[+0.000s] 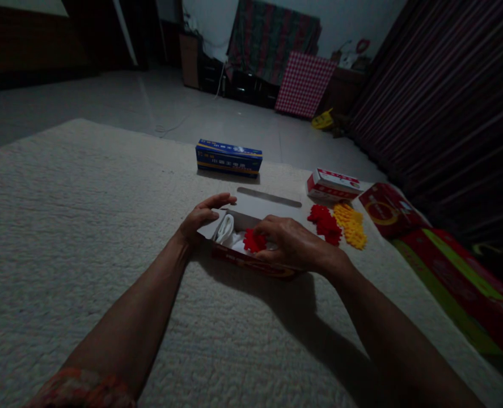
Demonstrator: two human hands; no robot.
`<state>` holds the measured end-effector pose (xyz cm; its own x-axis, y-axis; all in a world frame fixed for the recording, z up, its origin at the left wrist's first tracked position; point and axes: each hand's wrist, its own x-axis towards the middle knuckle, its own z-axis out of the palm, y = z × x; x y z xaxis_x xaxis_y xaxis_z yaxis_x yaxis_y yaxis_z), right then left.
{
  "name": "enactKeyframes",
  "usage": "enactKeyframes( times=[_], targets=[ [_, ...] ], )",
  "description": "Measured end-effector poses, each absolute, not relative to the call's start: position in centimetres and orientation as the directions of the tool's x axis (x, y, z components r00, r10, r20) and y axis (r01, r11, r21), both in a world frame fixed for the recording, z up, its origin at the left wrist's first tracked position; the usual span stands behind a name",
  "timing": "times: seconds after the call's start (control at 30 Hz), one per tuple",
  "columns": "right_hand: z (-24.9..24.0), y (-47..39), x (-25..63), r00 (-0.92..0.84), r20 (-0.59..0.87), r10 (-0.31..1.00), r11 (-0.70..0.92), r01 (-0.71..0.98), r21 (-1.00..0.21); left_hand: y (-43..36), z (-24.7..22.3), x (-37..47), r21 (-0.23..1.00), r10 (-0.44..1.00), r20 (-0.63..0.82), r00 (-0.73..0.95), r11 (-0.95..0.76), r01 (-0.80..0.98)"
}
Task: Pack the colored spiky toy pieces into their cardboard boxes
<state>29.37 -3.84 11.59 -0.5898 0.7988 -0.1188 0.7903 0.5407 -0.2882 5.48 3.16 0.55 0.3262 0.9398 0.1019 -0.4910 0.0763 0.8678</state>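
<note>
An open red box (251, 263) with white inner flaps lies on the cream quilted cover, its lid folded back. Folded white material (225, 229) fills its left end. My left hand (201, 220) is at the box's left end, fingers apart, with the thumb near the side flap. Over the opening, my right hand (286, 242) pinches a red toothed piece (254, 241) between thumb and fingers, inside the box. Right of the box lie a pile of red pieces (325, 224) and a pile of yellow pieces (350, 225).
A blue box (229, 158) stands beyond the open box. A red and white box (333, 185) sits behind the piles. Farther right are a dark red box (389, 209) and a large red and green package (459, 283). A dark curtain (447, 102) hangs on the right.
</note>
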Motion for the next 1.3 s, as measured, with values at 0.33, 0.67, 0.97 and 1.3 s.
enactKeyframes(
  times=[0.33, 0.67, 0.97, 1.3],
  targets=[
    [8.8, -1.5, 26.2, -0.749, -0.031, 0.662, 0.694, 0.628, -0.354, 3.4, 0.1, 5.4, 0.837, 0.924, 0.092, 0.370, 0.129, -0.532],
    [7.5, -0.5, 26.1, -0.810, -0.002, 0.586, 0.706, 0.512, -0.490, 3.6, -0.1, 5.4, 0.847, 0.925, 0.094, 0.367, 0.119, -0.518],
    [8.6, -1.1, 25.9, -0.768, -0.105, 0.632, 0.670, 0.609, -0.425, 3.6, 0.0, 5.3, 0.843, 0.930, 0.096, 0.356, 0.114, -0.526],
    [11.7, -2.0, 26.4, -0.711, -0.084, 0.699, 0.665, 0.688, -0.290, 3.6, -0.1, 5.2, 0.849, 0.927, 0.093, 0.364, 0.117, -0.515]
  ],
)
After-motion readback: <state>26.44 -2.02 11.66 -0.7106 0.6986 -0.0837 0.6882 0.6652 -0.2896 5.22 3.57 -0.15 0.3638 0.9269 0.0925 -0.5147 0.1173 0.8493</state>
